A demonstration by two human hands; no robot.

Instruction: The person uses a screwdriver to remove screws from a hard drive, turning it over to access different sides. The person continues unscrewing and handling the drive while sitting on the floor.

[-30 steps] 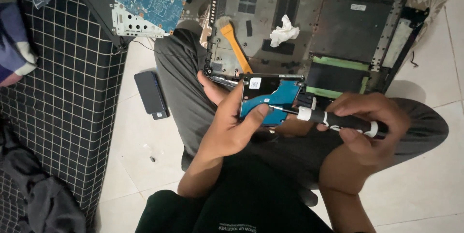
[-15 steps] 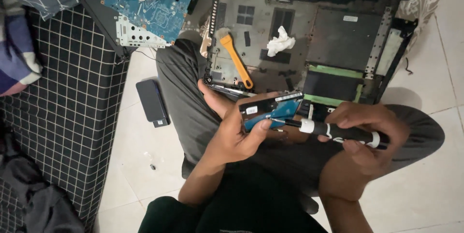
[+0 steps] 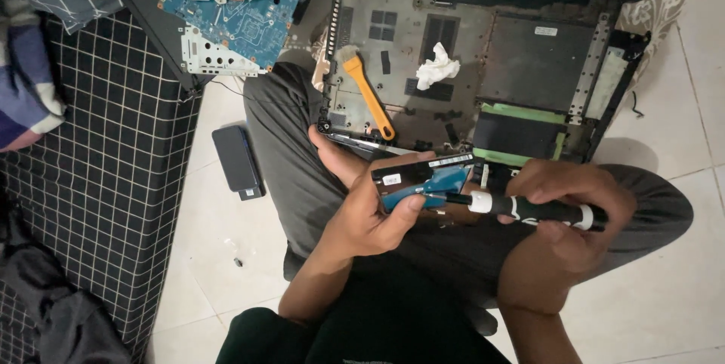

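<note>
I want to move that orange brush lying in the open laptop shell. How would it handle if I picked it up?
The orange brush looks like one slim moulded plastic piece, so probably stiff and light. Its flat handle lies flush on the laptop shell, so it seems unlikely to roll. The bristle end would likely flex when pressed.

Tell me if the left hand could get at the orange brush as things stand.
Probably not right away: the left hand is full, gripping the blue drive. The orange brush lies uncovered on the open laptop base just beyond it, with nothing between them, so once that hand is emptied the way looks free.
</note>
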